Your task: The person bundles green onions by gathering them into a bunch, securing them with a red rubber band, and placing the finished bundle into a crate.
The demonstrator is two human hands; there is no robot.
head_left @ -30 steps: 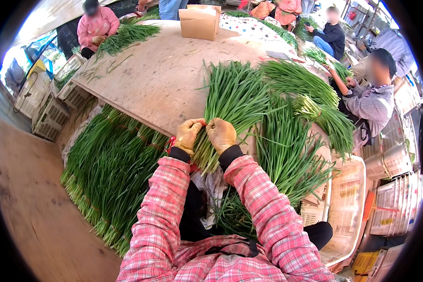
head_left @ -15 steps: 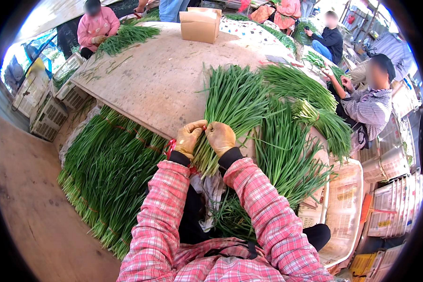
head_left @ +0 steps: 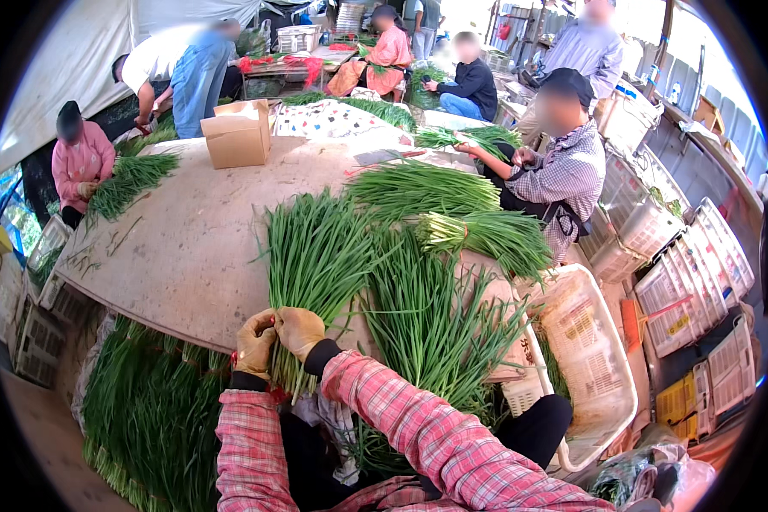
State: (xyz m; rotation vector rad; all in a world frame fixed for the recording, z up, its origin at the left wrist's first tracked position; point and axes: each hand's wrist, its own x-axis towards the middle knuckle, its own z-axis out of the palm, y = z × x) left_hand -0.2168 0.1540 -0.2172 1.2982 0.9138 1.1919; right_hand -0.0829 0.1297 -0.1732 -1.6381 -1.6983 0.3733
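Note:
At the near edge of the wooden table, a thick bunch of garlic chives (head_left: 317,252) lies with its pale stem ends toward me. My left hand (head_left: 254,344), in a tan work glove, is closed at the left side of the stems. My right hand (head_left: 302,331), gloved alike, is closed right beside it. A bit of red tie shows between the pinched fingertips, in front of the stems. Loose chives (head_left: 435,311) are spread just right of this bunch. Farther right lies a bunch (head_left: 495,239) with a red band around its pale stems.
Banded bunches of chives (head_left: 158,410) are packed below the table at left. A white plastic basket (head_left: 602,358) stands at right. A cardboard box (head_left: 237,136) sits on the table (head_left: 171,226). A co-worker in a checked shirt (head_left: 563,171) sits at the right; others work farther back.
The view has swung to the right, so the table and hands appear farther left. Both hands stay closed together at the stems of the same bunch.

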